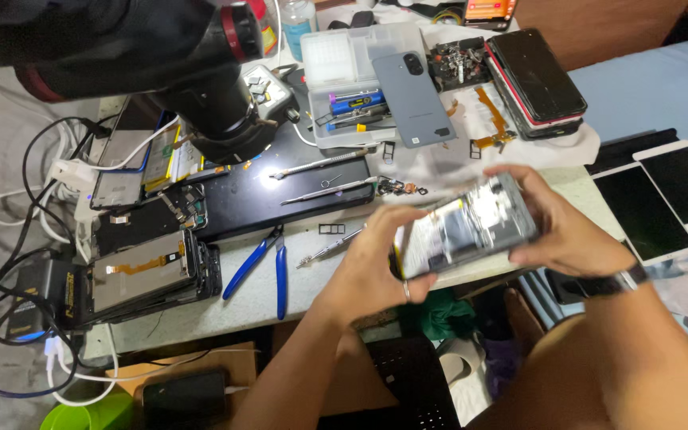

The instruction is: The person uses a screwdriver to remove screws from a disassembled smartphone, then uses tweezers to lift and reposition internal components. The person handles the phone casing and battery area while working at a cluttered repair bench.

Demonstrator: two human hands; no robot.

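A pale table (201, 314) carries the clutter, with a black microscope (201, 87) looming over its far left and a dark mat (280, 199) under it. Above the table's near edge, the opened phone (465, 227) is held between both hands, its shiny innards facing up. The left hand (376, 259) is clamped on its left end, the right hand (563, 227) wrapped around its right end. Blue-handled pliers (268, 263) lie just left of the left hand, and thin metal tools (324, 177) rest on the mat.
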